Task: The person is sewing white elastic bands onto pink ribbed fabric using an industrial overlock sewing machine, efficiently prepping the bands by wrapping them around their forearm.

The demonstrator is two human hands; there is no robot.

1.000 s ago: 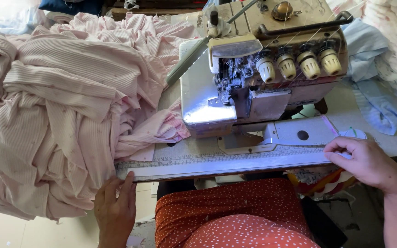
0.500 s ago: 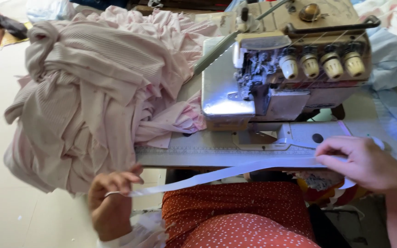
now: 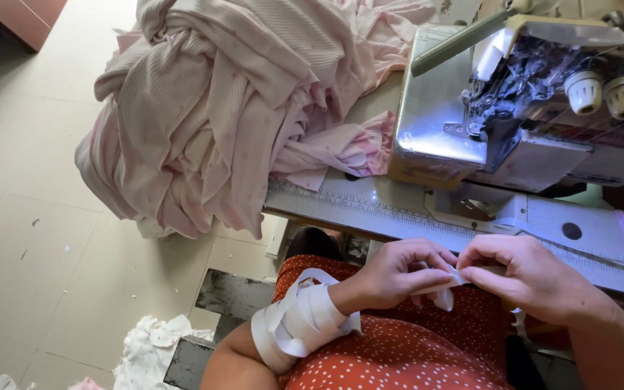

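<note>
Nearest me, white tape (image 3: pixel 299 323) is wound in loose loops round my left wrist, above my lap in the red dotted dress (image 3: pixel 399 354). From those loops the tape runs on to my left hand (image 3: pixel 399 271), whose fingers are pinched narrow on its free end. My right hand (image 3: pixel 532 278) meets it from the other side, thumb and forefinger closed on the same end, so the fingertips of both hands nearly touch. The short stretch of tape between them lies roughly level, its long axis running left to right, parallel to the desk (image 3: pixel 370 209) edge just beyond my knuckles; a small tail hangs below the pinch. Both hands sit equally close to the end, the left carrying the supply. Past the hands, on the desk, the sewing machine (image 3: pixel 514 108) stands straight ahead and slightly right, its needle area up and behind the tape end. Left of the machine a big heap of pink fabric (image 3: pixel 232 108) spills over the desk edge towards the floor (image 3: pixel 30 231), where white scraps (image 3: pixel 149 350) lie.
</note>
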